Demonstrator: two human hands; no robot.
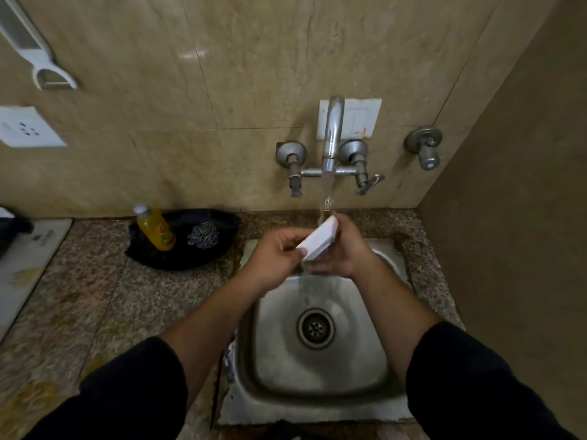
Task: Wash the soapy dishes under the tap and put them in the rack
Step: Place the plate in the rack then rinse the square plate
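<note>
A small white rectangular dish (319, 241) is tilted under the running water from the steel tap (332, 134). My left hand (276, 255) grips its near left edge. My right hand (347, 246) holds its right side, fingers wrapped behind it. Both hands are above the back of the steel sink (276, 369), whose basin holds only the drain (316, 327). No rack is in view.
A yellow dish-soap bottle (155, 228) and a steel scrubber (203, 235) lie in a black tray (222, 225) on the granite counter, left of the sink. A white board (28, 258) lies at far left. A side wall stands close on the right.
</note>
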